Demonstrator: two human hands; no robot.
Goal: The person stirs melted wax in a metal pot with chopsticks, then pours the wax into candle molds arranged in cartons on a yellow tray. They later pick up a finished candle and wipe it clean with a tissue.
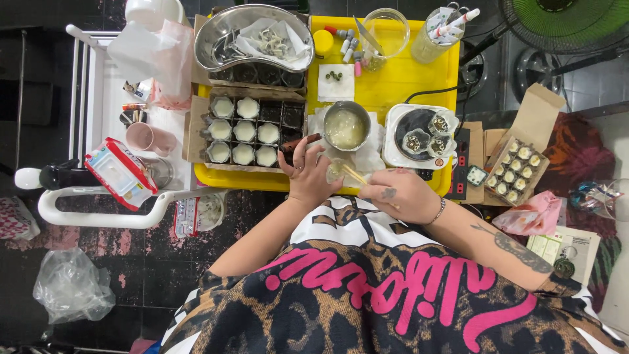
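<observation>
Looking down from the head camera: the left hand (pixel 306 172) curls around a small clear cup (pixel 338 171) at the near edge of the yellow tray (pixel 400 78), fingers closed on its side. The right hand (pixel 400 193) pinches a thin wooden stick (pixel 354 173), its tip poking into that cup. Just beyond sits a metal pot (pixel 345 126) of pale liquid on a white cloth. To the left, a divided cardboard box (pixel 246 128) holds eight cups already filled with whitish stuff, while the cells along its far row and right side sit dark, so by my reckoning the filling is well along but not finished. Right of the pot, a small hot plate (pixel 419 134) carries three foil cups. Off the tray, another open carton (pixel 514 172) shows rows of little filled cups.
</observation>
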